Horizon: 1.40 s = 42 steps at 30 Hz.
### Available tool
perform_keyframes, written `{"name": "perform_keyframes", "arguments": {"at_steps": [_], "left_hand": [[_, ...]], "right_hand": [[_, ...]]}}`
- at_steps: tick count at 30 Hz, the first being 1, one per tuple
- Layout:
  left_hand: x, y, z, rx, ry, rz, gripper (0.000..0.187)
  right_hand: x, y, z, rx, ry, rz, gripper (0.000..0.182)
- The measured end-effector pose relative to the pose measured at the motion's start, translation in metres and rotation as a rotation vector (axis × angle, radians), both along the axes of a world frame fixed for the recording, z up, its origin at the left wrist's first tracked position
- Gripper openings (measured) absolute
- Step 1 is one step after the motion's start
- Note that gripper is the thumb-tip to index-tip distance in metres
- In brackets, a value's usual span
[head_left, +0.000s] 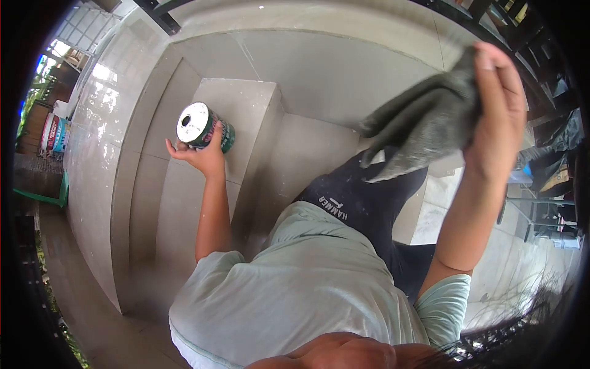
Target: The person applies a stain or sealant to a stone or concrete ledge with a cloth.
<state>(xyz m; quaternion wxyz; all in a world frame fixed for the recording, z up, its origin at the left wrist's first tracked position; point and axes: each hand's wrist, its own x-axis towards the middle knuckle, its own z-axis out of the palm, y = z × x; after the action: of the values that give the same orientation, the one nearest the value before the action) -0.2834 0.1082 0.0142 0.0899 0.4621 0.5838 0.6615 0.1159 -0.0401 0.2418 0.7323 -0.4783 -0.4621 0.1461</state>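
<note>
My left hand is around the lower side of a green can, its thumb up along the label and a finger stretched past the near edge. The can is tilted, showing a round white top with a dark hole in the middle. Pink and white lettering shows on its side. High on the right, my right hand pinches a dark grey-green cloth by one end. The cloth hangs in loose folds towards the middle, over my dark trousers, and its lower edge is blurred.
Tiled steps surround me, with a raised ledge to the left. Beyond it stands a red, white and blue bucket near a green rim. Dark bars run along the top, and dark bags lie at right.
</note>
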Motion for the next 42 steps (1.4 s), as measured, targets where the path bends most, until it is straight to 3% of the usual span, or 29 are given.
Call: {"name": "perform_keyframes", "arguments": {"at_steps": [6,8,11,12,16,20,27,30,32,34,36,37,38,42], "left_hand": [[0.02,-0.035,0.052,0.176,0.027,-0.304,0.136],[0.03,-0.046,0.069,0.147,-0.006,-0.389,0.138],[0.056,-0.061,0.089,0.13,0.027,-0.571,0.138],[0.067,-0.064,0.09,0.141,0.061,-0.644,0.138],[0.129,-0.08,0.085,0.112,0.059,-0.994,0.137],[0.202,-0.103,0.079,-0.011,-0.059,-1.319,0.137],[0.315,-0.152,0.063,-0.032,0.11,-1.67,0.14],[0.358,-0.176,0.046,0.037,0.191,-1.803,0.144],[0.387,-0.193,0.044,0.137,0.23,-1.914,0.145],[0.42,-0.202,0.02,0.177,0.082,-2.114,0.146],[0.438,-0.191,0.012,0.182,0.214,-2.254,0.144],[0.436,-0.185,0.008,0.092,0.301,-2.23,0.142],[0.432,-0.177,0.003,0.034,0.277,-2.178,0.125],[0.411,-0.138,-0.038,-0.036,0.401,-1.851,0.088]], "right_hand": [[-0.038,0.042,-0.066,-0.198,-0.132,0.249,0.019],[-0.035,0.045,-0.098,-0.502,-0.209,0.387,0.028],[-0.038,0.025,-0.131,-0.721,-0.44,0.401,0.054],[-0.038,0.018,-0.142,-0.671,-0.428,0.362,0.069],[-0.037,-0.038,-0.128,-0.375,-0.137,0.599,0.109],[-0.029,-0.08,-0.123,-0.19,-0.408,0.274,0.123],[0.004,-0.141,-0.185,-0.259,-0.32,-0.403,0.114],[0.026,-0.173,-0.215,-0.253,-0.216,-0.529,0.114],[0.045,-0.199,-0.24,-0.231,-0.174,-0.526,0.129],[0.069,-0.229,-0.254,-0.264,-0.135,-0.55,0.137],[0.097,-0.26,-0.26,-0.318,-0.102,-0.552,0.145],[0.11,-0.274,-0.259,-0.365,-0.101,-0.564,0.144],[0.12,-0.289,-0.259,-0.409,-0.096,-0.572,0.142],[0.156,-0.331,-0.279,-0.531,-0.22,-0.72,0.134]]}}
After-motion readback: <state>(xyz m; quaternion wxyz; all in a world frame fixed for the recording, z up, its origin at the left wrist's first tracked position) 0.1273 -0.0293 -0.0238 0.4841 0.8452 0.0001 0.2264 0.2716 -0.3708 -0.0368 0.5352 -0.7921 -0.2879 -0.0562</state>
